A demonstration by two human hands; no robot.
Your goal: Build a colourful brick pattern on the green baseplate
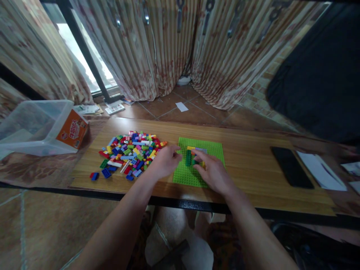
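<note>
A bright green studded baseplate (185, 178) lies on the wooden tabletop. A small toy-brick structure stands on it, with a dark green brick (188, 158) at its left, a yellow brick (190, 148) at the back and a lilac-grey brick (201, 150) beside that. My right hand (213, 172) curves over the structure's right side, thumb and fingers apart, hiding part of it. At the plate's left edge is my left hand (167, 161), its fingers curled together; whatever they hold is hidden. A loose pile of mixed toy bricks (129, 152) spreads left of that hand.
A clear plastic bin (36, 127) with an orange label stands at the far left. On the right lie a black phone (291, 167) and white paper (322, 170). The table's dark front edge (180, 203) runs close below my forearms. Striped curtains (157, 52) hang behind.
</note>
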